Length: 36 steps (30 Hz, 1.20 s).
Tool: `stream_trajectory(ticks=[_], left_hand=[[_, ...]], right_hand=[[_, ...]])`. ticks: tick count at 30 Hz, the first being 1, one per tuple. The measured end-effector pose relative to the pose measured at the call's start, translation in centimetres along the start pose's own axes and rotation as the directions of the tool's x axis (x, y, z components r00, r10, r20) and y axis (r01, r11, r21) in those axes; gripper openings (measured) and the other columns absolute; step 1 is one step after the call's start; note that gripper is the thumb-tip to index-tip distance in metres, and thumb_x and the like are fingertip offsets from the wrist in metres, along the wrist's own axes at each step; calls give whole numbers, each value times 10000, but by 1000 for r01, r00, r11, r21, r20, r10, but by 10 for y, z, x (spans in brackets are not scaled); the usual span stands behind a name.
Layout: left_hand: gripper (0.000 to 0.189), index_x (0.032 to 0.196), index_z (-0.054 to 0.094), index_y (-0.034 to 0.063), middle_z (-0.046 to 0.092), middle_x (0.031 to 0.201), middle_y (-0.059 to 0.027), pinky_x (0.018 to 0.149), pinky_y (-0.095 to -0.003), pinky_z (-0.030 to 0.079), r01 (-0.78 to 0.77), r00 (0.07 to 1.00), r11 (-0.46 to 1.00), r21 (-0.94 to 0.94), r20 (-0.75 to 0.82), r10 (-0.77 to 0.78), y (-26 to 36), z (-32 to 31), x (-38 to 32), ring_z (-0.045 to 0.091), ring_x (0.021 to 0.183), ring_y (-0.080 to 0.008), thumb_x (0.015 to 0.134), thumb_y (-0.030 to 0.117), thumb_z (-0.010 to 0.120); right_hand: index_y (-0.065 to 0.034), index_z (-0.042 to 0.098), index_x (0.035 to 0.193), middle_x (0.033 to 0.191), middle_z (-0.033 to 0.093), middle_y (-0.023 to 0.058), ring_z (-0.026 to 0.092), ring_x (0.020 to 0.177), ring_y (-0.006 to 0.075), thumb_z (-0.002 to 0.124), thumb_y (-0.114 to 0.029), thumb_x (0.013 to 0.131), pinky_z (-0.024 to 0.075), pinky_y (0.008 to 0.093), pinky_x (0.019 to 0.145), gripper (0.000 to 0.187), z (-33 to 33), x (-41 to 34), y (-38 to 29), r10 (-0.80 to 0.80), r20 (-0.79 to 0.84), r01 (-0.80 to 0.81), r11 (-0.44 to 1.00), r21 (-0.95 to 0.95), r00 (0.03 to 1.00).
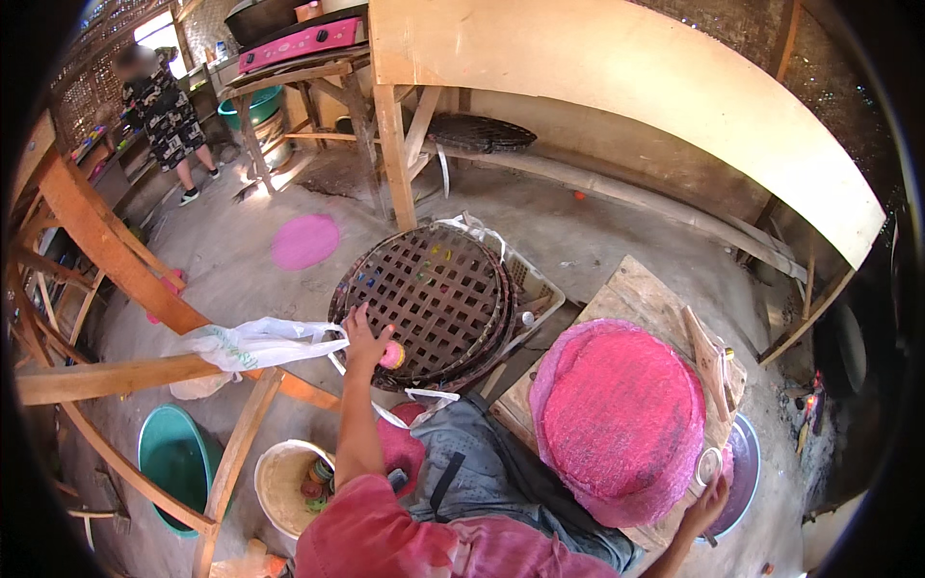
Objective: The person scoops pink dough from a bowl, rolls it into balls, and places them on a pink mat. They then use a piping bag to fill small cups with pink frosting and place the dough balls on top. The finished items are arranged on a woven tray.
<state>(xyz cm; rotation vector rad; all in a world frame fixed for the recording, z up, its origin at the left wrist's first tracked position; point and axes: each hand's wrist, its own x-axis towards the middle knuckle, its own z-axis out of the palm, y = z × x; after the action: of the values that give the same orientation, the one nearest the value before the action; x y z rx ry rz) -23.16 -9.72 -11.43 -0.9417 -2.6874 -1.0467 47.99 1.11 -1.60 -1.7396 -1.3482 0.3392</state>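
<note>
My left hand (367, 339) is at the left rim of a round woven lattice tray (433, 289), its fingers spread. Beside the palm, at the tray's near left edge, is a small pink and yellow round piece (391, 355); whether the hand touches it is unclear. A large round slab of bright pink material (618, 419) rests on pink plastic sheeting (560, 361) over a wooden board (632, 289). By the slab's lower right side, my right hand (707, 506) has its fingers close to a small round metal tin (709, 466). Its grip is partly hidden.
A plastic crate (545, 289) sits under the tray. A metal basin (741, 462) stands right of the board. Left are a white bucket (278, 484), a teal tub (170, 462), a wooden frame (123, 379) and a plastic bag (253, 343). A person (162, 115) stands far left.
</note>
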Motion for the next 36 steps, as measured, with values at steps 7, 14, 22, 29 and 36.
stream_trajectory(ticks=[7,14,22,29,36], left_hand=[[883,1430,341,31,411,1384,-309,1078,-517,314,120,981,977,178,128,-144,-33,18,13,385,1286,-467,820,606,620],[815,1396,402,58,509,1264,-252,1000,-531,368,-19,974,1000,-9,225,20,-8,2,-21,480,1185,-443,806,556,662],[926,1415,381,142,477,1284,-203,949,-563,396,-147,948,988,45,292,127,24,-12,-45,496,1181,-403,658,439,824],[622,1210,547,102,532,1176,-175,901,-427,479,-188,935,949,-252,250,251,14,-20,-34,561,1071,-373,700,350,802],[555,1153,556,39,573,1103,-161,929,-377,452,-66,985,909,-411,117,125,4,-17,-25,565,1047,-315,695,226,808]], right_hand=[[48,576,1237,1101,655,136,626,1021,201,504,-281,1008,486,333,914,408,229,-44,-219,-493,765,-274,734,622,414],[104,601,1112,955,668,286,638,986,424,602,-566,832,494,434,865,726,442,-66,-289,-228,807,230,966,118,545],[111,662,1039,1089,665,250,646,1047,340,793,-592,651,489,373,902,813,481,-66,-284,-114,909,-100,981,167,400],[47,646,1122,1070,679,142,646,953,243,835,-394,707,509,369,838,634,494,-65,-279,-135,868,70,991,116,478],[74,588,1182,1060,673,132,658,907,264,832,-402,720,525,416,767,706,487,-57,-288,-58,967,-191,976,108,246]])
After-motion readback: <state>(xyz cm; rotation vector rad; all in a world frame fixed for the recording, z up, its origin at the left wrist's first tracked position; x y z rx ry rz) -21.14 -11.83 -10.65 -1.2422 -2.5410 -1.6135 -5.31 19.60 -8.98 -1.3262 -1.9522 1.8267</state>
